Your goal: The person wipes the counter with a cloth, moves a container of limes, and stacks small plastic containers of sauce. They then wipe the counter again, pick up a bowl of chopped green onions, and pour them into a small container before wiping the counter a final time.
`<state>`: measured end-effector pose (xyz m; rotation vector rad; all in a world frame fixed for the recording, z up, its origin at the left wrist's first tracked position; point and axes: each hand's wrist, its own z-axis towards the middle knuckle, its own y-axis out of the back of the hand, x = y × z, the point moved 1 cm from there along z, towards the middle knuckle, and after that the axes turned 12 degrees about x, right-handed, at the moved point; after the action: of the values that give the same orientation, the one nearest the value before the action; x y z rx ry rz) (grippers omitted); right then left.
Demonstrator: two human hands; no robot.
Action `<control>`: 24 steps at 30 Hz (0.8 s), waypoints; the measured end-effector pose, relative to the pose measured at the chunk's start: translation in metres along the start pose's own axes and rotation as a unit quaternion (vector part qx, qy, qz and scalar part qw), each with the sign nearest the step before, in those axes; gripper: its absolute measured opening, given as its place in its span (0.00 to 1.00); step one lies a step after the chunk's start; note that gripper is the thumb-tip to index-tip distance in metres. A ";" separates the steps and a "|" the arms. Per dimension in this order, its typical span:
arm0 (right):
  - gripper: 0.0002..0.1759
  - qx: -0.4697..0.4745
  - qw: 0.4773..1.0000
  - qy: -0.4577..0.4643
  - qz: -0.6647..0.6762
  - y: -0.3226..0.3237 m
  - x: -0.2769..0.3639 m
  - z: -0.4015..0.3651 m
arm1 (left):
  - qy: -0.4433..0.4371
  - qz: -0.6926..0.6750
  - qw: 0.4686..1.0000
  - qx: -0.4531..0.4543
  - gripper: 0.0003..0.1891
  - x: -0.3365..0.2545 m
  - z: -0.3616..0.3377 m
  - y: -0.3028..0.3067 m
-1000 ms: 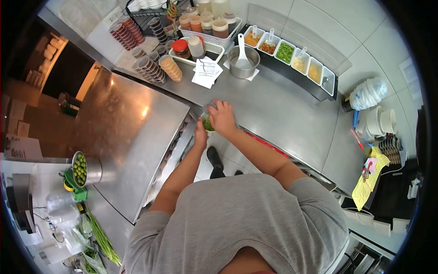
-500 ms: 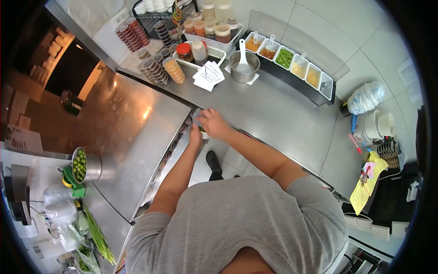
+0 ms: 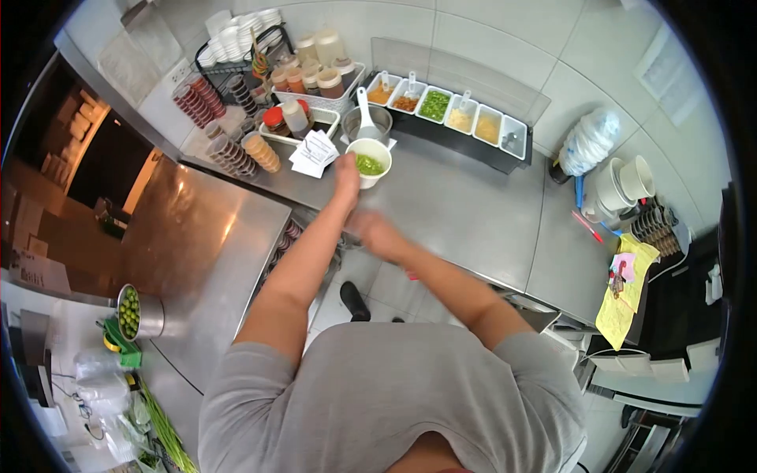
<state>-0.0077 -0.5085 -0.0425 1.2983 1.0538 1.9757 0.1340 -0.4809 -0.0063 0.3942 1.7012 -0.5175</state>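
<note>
My left hand (image 3: 345,180) grips a white paper bowl (image 3: 380,168) from its left side, over the steel counter's front part. Chopped greens (image 3: 368,164) lie inside the bowl. Behind it, a metal pot (image 3: 380,120) with a white ladle (image 3: 365,114) stands close by. My right hand (image 3: 377,235) is below the bowl, at the counter's front edge, apart from the bowl. Motion smears its fingers, so whether it holds anything does not show.
A topping rack (image 3: 473,138) with several white trays stands at the back. Printed slips (image 3: 314,154), stacked sauce cups (image 3: 260,151) and a basket (image 3: 347,94) of bottles are at the back left. A pot of limes (image 3: 150,314) sits at the left.
My left hand has moved up and forward with the bowl, from the counter's front edge to over the counter. My right hand has come away from it and moved down slightly.
</note>
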 end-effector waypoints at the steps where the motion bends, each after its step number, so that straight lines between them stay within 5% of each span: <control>1: 0.20 0.048 0.994 0.085 -0.045 -0.024 0.022 -0.013 | 0.035 -0.012 0.999 0.008 0.27 0.004 0.017 -0.014; 4: 0.22 0.172 0.982 0.020 0.077 -0.049 0.079 -0.063 | 0.070 -0.025 0.997 0.014 0.27 0.038 0.059 -0.055; 8: 0.24 0.080 0.987 -0.061 0.129 -0.004 0.082 -0.108 | 0.015 -0.023 1.000 0.004 0.30 0.080 0.097 -0.089; 9: 0.24 0.048 0.988 -0.079 0.123 0.015 0.080 -0.113 | 0.024 0.018 0.999 0.024 0.36 0.039 0.061 -0.099; 14: 0.26 -0.180 0.962 -0.194 0.070 0.074 0.037 -0.147 | 0.147 -0.105 0.971 0.156 0.45 0.036 0.035 -0.100; 16: 0.23 -0.255 0.924 -0.279 -0.066 0.096 0.010 -0.167 | 0.184 -0.157 0.952 0.188 0.48 0.030 0.025 -0.074; 20: 0.24 -0.272 0.844 -0.417 -0.200 0.074 -0.054 -0.205 | 0.073 -0.027 0.960 0.268 0.45 -0.041 -0.064 0.016; 24: 0.21 -0.166 0.938 -0.263 -0.151 0.043 -0.019 -0.168 | -0.069 0.240 0.956 0.156 0.36 -0.118 -0.132 0.162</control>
<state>-0.1564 -0.5992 -0.0536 1.2824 0.5839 1.3865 0.1330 -0.2704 0.1092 0.9500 1.3251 -0.4388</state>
